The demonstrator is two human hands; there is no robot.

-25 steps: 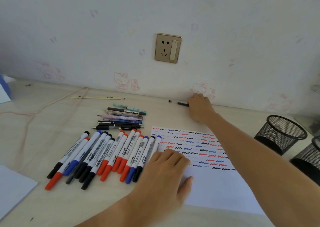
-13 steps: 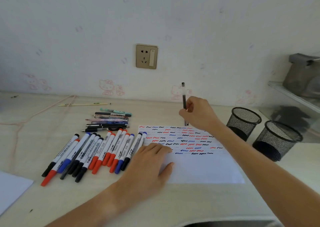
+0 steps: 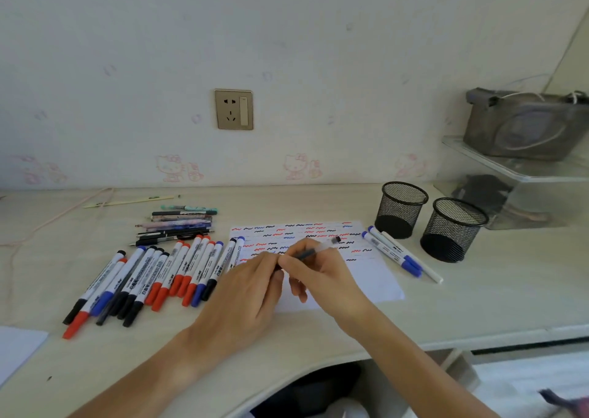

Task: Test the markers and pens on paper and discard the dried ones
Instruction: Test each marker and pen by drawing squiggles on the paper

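Note:
A thin clear-barrelled pen (image 3: 318, 249) lies nearly level above the white test paper (image 3: 376, 277), which bears rows of red, blue and black squiggles. My right hand (image 3: 322, 277) grips the pen's middle. My left hand (image 3: 251, 293) pinches the pen's near end with its fingertips. A row of capped markers (image 3: 149, 277) with red, blue and black caps lies left of the paper. A bundle of pens (image 3: 178, 226) lies behind that row. Three markers (image 3: 398, 255) lie right of the paper.
Two black mesh cups (image 3: 400, 208) (image 3: 452, 229) stand at the right of the desk. A grey bag (image 3: 526, 124) sits on a clear shelf beyond them. A white sheet (image 3: 16, 350) lies at the left edge. The desk's curved front edge (image 3: 318, 366) runs below my arms.
My right hand brought the pen down from upright to level over the paper. My left hand lifted off the paper and took hold of the pen's near end. The view shifted right.

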